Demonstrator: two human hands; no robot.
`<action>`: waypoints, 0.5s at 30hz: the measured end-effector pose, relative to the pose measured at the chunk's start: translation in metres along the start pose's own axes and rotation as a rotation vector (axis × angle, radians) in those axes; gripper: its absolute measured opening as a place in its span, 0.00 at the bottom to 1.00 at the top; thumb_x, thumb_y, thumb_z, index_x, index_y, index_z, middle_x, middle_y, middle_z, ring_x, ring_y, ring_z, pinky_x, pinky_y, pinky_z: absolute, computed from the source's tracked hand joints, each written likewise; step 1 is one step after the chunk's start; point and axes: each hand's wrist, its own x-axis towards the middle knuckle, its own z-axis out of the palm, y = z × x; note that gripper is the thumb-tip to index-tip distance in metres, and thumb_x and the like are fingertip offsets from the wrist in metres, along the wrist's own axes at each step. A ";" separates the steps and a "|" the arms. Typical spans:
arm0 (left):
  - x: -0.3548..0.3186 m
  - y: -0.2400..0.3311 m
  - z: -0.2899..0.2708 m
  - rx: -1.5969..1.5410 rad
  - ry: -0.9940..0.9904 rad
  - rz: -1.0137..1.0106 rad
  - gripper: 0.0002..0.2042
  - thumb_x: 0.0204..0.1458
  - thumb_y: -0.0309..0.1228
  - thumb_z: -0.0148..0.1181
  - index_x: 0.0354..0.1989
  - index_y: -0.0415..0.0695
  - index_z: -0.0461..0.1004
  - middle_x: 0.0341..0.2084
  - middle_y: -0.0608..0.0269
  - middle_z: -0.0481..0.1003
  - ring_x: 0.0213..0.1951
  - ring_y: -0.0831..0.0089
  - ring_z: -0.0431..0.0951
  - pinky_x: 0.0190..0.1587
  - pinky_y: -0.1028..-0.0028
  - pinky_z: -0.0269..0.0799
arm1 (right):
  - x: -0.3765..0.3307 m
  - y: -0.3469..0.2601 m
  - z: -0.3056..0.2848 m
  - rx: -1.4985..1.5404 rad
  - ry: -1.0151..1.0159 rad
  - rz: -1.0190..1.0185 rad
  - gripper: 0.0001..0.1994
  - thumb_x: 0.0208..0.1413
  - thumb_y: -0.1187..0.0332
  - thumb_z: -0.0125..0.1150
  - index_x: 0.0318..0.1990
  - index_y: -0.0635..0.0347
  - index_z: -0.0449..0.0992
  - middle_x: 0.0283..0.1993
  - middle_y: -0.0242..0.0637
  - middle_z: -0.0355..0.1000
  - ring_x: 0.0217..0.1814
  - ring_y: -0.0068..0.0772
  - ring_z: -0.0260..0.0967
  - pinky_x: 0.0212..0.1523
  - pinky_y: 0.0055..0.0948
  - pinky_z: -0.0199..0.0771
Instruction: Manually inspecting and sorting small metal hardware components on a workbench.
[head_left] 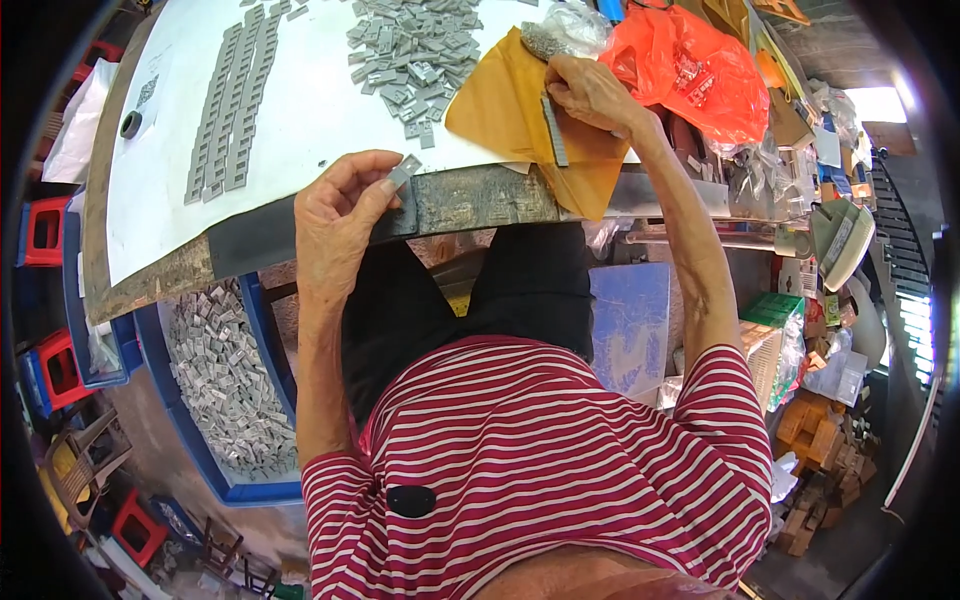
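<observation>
At the table's near edge, my left hand (340, 220) pinches a small grey rectangular piece (405, 170) between thumb and fingers. My right hand (592, 95) is over a sheet of brown paper (495, 100), its fingertips drawn together; whatever may be between them is too small to make out. Just below those fingertips, a narrow grey strip (555, 140) lies on the paper. Beyond them sits a small heap of tiny metallic bits (545, 42) next to clear plastic. A loose pile of similar grey pieces (415, 60) lies on the white sheet, left of the paper.
Long rows of grey pieces (228, 110) lie at the left of the white-covered table (290, 110), near a dark ring (130, 124). A red plastic bag (690, 75) is at the right. Below the table, a blue bin (260, 493) holds many grey pieces. Red stools (45, 232) stand further left.
</observation>
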 end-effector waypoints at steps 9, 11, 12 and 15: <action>-0.002 -0.002 0.003 0.013 -0.039 -0.008 0.09 0.47 0.21 0.53 0.38 0.34 0.72 0.26 0.66 0.73 0.27 0.83 0.69 0.33 0.85 0.66 | -0.002 -0.003 -0.002 0.117 0.039 -0.012 0.09 0.46 0.68 0.50 0.31 0.65 0.66 0.24 0.43 0.66 0.28 0.41 0.66 0.30 0.33 0.65; -0.002 -0.001 0.005 0.000 -0.030 -0.020 0.09 0.47 0.22 0.54 0.38 0.35 0.72 0.26 0.64 0.73 0.27 0.81 0.70 0.34 0.83 0.66 | -0.002 -0.004 -0.001 0.146 0.038 -0.007 0.08 0.45 0.69 0.50 0.31 0.66 0.66 0.23 0.43 0.66 0.27 0.40 0.66 0.30 0.32 0.66; -0.001 -0.002 0.006 0.002 -0.028 -0.022 0.09 0.47 0.22 0.54 0.38 0.35 0.72 0.26 0.64 0.73 0.27 0.81 0.70 0.34 0.83 0.66 | -0.002 -0.004 -0.001 0.148 0.037 -0.008 0.08 0.45 0.69 0.50 0.31 0.66 0.66 0.23 0.43 0.66 0.27 0.40 0.66 0.30 0.32 0.66; 0.000 -0.005 0.008 -0.015 -0.022 -0.016 0.09 0.47 0.22 0.54 0.38 0.35 0.72 0.26 0.64 0.73 0.27 0.81 0.70 0.33 0.84 0.65 | -0.002 -0.009 -0.001 0.224 0.010 0.092 0.09 0.43 0.69 0.51 0.29 0.66 0.65 0.24 0.45 0.66 0.27 0.40 0.66 0.29 0.33 0.65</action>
